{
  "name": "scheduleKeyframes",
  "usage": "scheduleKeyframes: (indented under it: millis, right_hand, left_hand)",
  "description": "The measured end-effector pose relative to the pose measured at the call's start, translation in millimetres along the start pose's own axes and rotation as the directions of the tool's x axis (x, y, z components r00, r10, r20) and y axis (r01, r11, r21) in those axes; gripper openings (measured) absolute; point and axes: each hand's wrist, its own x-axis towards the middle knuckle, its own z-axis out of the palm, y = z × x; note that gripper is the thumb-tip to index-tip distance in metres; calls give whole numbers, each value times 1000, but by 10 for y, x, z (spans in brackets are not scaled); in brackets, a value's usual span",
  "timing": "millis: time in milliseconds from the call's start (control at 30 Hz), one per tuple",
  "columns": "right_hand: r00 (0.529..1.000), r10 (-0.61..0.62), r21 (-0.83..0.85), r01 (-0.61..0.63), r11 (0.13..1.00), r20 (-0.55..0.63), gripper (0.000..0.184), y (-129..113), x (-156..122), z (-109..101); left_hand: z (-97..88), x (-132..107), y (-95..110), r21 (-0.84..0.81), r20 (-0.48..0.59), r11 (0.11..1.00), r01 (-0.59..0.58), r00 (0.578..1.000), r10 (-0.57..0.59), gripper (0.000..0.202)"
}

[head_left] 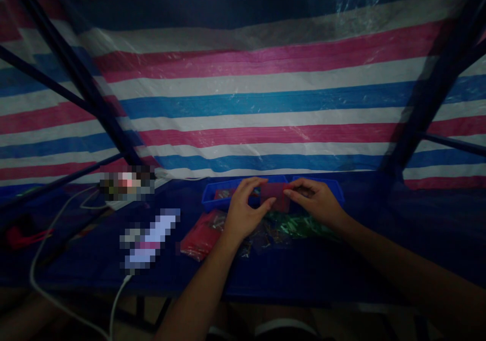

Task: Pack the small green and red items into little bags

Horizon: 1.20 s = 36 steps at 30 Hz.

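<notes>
A small, see-through reddish plastic bag (279,198) is between my two hands, above the table. My right hand (317,199) pinches its right edge between thumb and fingertips. At the left edge is my left hand (245,207), curved, with thumb and index finger apart; the thumb tip overlaps the bag. Below my hands lie a red plastic packet (203,235), clear bags (261,237) with small parts I cannot make out, and a green plastic bundle (298,224). Behind them is a blue tray (207,194), with another blue tray (337,189) partly hidden by my right hand.
On the blue table (296,280), a pixelated phone-like object (152,242) lies at left with a white cable (116,300). A power strip (159,183) is farther back. Dark metal posts (79,78) frame a striped tarp (258,98). Red-handled scissors-like tools (26,237) lie far left.
</notes>
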Motion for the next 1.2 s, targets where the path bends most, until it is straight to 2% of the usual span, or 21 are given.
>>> scheduleKeyframes:
  millis: [100,200,300,400,500,667,800,933,1067,1133,1200]
  right_hand:
    - [996,-30,-18,28,999,-79,28,-12,-3,0]
    - [991,-89,-73,82,994,-100,23,-81,-30,16]
    - [983,-181,-144,175,974,-29,15,-166,-65,37]
    - [962,-254,-190,269,944,102,11,-212,-86,51]
    - [944,-275,-181,307,934,181,10,-225,-94,57]
    - [938,-258,-131,292,947,230,17,-271,-115,41]
    - [974,-200,-142,214,967,106,19,-307,-111,15]
    - [987,-158,-103,160,982,27,20,-302,-84,7]
    - [987,-156,-95,160,983,45,19,-287,-80,14]
    - [986,-157,-108,162,981,56,19,-280,-85,16]
    - [986,-154,-122,161,979,60,19,-278,-88,16]
  left_hand:
    - [-34,-18,73,79,-15,996,-31,999,32,47]
    - [-24,-65,134,1,108,1000,11,994,-11,62]
    - [6,-96,166,-49,222,999,20,975,-9,67]
    - [7,-91,178,-47,253,999,-23,967,34,49]
    - [-17,-74,184,0,211,999,-43,977,42,30]
    - [-40,-68,189,-29,146,1000,0,989,4,35]
    - [-126,9,196,-65,27,996,56,998,-55,35]
    - [-376,213,153,-183,-91,974,136,984,-155,36]
    - [-665,406,-54,-288,-97,920,266,948,-304,39]
    - [-774,451,-211,-222,-68,920,323,936,-345,35]
    - [-856,461,-376,-74,-109,936,345,930,-352,30]
